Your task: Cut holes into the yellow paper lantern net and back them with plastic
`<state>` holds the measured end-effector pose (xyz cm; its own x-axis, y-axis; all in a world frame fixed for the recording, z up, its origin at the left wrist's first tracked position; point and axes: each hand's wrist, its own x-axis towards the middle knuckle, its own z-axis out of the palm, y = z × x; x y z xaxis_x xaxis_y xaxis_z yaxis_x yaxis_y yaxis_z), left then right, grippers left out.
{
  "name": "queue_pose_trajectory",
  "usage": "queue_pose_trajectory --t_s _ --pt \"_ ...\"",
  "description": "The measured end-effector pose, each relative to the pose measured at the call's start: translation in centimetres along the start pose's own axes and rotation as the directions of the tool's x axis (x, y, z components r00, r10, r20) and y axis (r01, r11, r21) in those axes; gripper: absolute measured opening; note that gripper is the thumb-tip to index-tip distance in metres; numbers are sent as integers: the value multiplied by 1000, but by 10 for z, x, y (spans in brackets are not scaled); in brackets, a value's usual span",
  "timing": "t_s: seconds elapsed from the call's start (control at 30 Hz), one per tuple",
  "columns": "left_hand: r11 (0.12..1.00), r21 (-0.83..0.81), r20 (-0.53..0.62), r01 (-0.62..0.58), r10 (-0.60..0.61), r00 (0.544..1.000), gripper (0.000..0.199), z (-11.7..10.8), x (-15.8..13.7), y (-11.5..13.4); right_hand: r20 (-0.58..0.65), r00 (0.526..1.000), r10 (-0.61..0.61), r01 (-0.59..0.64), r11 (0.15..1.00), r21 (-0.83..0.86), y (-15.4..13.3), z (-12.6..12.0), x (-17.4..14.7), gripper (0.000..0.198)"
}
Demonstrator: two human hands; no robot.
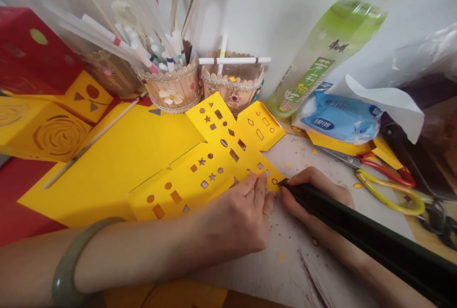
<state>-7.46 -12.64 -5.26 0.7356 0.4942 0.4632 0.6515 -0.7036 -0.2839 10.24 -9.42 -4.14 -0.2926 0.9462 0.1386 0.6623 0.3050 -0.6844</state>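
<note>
A yellow card cutout (228, 148), shaped like an unfolded box, lies with small stars, rectangles, ovals and hexagons cut through it. My left hand (246, 208) presses its lower right part down, fingers bent and held together. My right hand (317, 189) is closed around a long black craft knife (332, 213). The knife's tip touches the card beside a drawn hexagon near its right corner. One flap at the upper right has outlined shapes that look uncut.
Behind stand popsicle-stick cups (171, 86) with several markers, a green drink bottle (328, 41) and a blue tissue pack (339, 113). Scissors (389, 189) lie right. Left are a yellow sheet (107, 155), a wooden stick (89, 144) and a red box (32, 51). Yellow scraps dot the work surface (285, 232).
</note>
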Motion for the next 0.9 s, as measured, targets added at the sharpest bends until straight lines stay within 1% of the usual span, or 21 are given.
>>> queue_pose_trajectory --t_s 0.17,0.37,0.53,0.7,0.9 --pt "1000 14 -2 -19 19 1000 28 0 1 -1 -37 999 22 -20 999 29 5 -3 1 10" --pt "1000 17 -9 -13 13 1000 28 3 0 -1 19 1000 4 -5 1000 22 6 -3 2 9" --pt "1000 22 -21 -12 12 1000 29 3 -1 0 30 1000 1 -3 999 47 6 -3 2 9" --pt "1000 22 -21 -19 20 1000 28 3 -1 0 22 998 53 -54 997 61 6 -4 1 9" --pt "1000 19 -31 -16 16 999 29 5 -2 0 53 997 50 -52 998 43 7 -4 1 8"
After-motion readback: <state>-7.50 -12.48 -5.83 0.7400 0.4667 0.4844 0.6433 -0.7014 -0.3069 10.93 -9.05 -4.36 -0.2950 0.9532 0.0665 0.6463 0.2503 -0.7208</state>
